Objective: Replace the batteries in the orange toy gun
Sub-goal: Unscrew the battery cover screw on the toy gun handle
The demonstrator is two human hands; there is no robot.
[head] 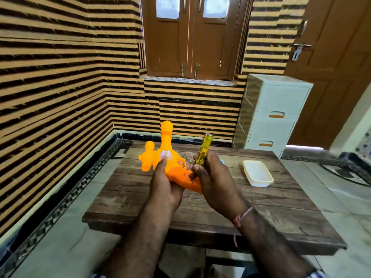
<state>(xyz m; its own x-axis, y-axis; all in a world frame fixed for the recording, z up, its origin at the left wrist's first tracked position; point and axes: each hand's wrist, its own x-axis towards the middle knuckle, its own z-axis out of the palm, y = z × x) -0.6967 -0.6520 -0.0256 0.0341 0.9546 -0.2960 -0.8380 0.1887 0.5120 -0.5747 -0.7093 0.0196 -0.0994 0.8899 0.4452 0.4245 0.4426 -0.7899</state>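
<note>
Your left hand [167,185] grips the orange toy gun [166,159] above the wooden table's [271,213] middle while your right hand [212,177] pinches a yellow-handled screwdriver [202,149] against its grip. A white container [257,173], contents unseen, sits toward the right edge; striped walls [60,87] surround.

A room in a home: walls clad in tan and dark horizontal stripes [60,77], a brown wooden shuttered window [192,37] at top centre, a brown wooden door with a metal latch [329,67] at upper right, a white plastic drawer unit [275,113] beside it, and a low weathered wooden table [271,207] on a pale tiled floor [60,237].
</note>
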